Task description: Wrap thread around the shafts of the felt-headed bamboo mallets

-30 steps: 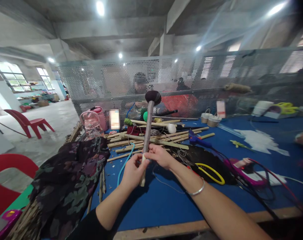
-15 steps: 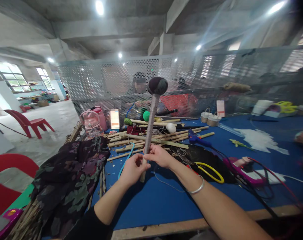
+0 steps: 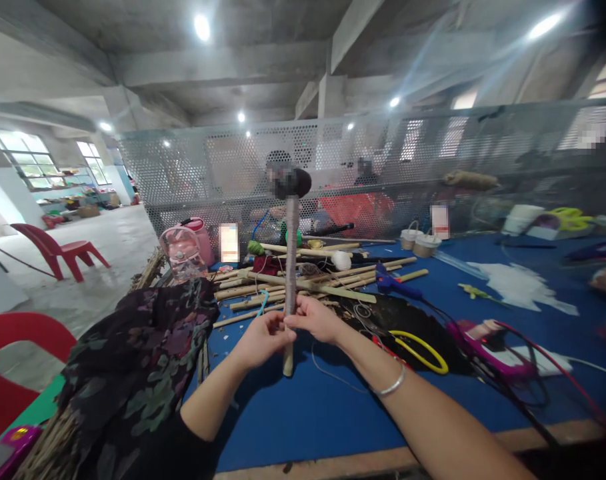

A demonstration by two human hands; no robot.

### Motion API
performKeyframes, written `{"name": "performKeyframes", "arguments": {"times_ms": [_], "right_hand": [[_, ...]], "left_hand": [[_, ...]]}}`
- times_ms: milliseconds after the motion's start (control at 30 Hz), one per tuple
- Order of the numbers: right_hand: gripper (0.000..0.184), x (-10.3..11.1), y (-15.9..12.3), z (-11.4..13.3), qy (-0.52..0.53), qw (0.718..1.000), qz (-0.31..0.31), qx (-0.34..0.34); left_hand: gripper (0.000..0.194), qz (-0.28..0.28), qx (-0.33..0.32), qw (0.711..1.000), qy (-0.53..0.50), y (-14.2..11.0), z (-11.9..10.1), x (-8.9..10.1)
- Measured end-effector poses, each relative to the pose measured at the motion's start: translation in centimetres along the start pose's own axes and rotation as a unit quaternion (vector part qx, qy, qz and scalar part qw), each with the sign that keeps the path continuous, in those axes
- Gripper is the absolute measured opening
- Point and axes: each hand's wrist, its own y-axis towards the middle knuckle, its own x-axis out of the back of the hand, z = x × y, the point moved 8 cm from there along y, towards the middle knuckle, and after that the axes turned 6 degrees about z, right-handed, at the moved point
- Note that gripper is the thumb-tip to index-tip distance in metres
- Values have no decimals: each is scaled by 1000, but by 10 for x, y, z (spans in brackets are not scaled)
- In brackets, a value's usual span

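Perforated grey metal screen (image 3: 207,157) spans the middle of the frame behind a blue-topped table (image 3: 303,427), blurring a seated person beyond it. At the centre stands a long stick wound in greyish thread (image 3: 291,260), nearly upright, its bare pale end (image 3: 288,363) pointing down at lower centre. Its dark rounded head (image 3: 299,182) is partly covered by pixelation, so its outline is hard to make out.

The left hand (image 3: 261,341) pinches the stick between thumb and curled fingers near its lower part; the right hand (image 3: 319,321) pinches it just above, thumb and fingertips pressed close. Both hands hide part of the shaft, and some fingers cannot be seen.

Behind them, pale wooden sticks (image 3: 255,295) lie overlapping, partly covered by the shaft. At right of centre, yellow-handled scissors (image 3: 425,345) lie partly behind the right forearm; a blurred shape at the right edge is cut off.
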Motion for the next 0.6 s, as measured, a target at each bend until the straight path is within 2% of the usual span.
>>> {"name": "performKeyframes", "arguments": {"times_ms": [67, 100, 167, 267, 333, 467, 600], "right_hand": [[35, -1, 2, -1, -5, 1000, -15, -1], [35, -1, 3, -1, -1, 1000, -14, 0], [35, -2, 3, -1, 13, 1000, 9, -1], [35, -3, 0, -3, 41, 998, 46, -7], [33, 0, -2, -4, 52, 998, 36, -3], [34, 1, -1, -4, 48, 999, -1, 5], [34, -5, 0, -5, 38, 999, 8, -17]], "left_hand": [[38, -75, -27, 996, 47, 0, -2, 10], [36, -91, -35, 993, 62, -1, -3, 12], [32, -74, -36, 995, 61, 0, -4, 10], [31, 1, -19, 999, 32, -2, -6, 0], [32, 26, -18, 999, 25, -3, -6, -3], [35, -40, -51, 997, 46, -3, -3, 3], [26, -45, -60, 997, 34, -1, 6, -8]]}}
